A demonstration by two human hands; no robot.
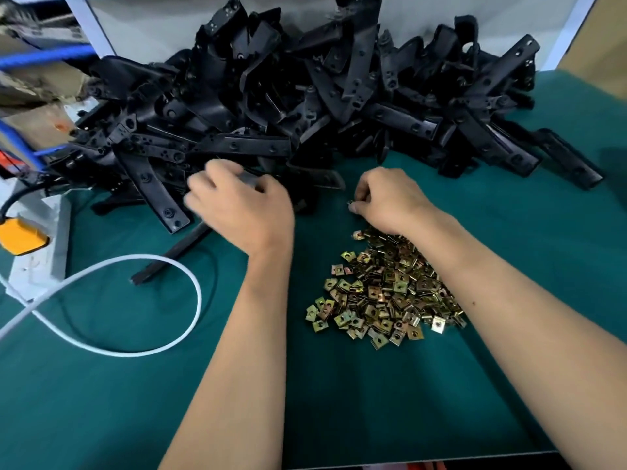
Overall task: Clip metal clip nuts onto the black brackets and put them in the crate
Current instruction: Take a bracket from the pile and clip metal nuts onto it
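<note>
A: Near stuff first?
B: Clip nuts: loose heap of small square brassy stampings on green felt mat, centre-right.
A: Hands?
B: Right hand at heap's 12 o'clock, fingers curled, pinching one nut. Left hand blurred, fingers curled onto a bracket; exact grip unclear.
A: Brackets?
B: Brackets: matte black flat strips with holes, piled at 12 o'clock, long axes every way. White cable loops at 9.

A green-covered table carries piled black brackets, clip nuts, a white cable.
</note>
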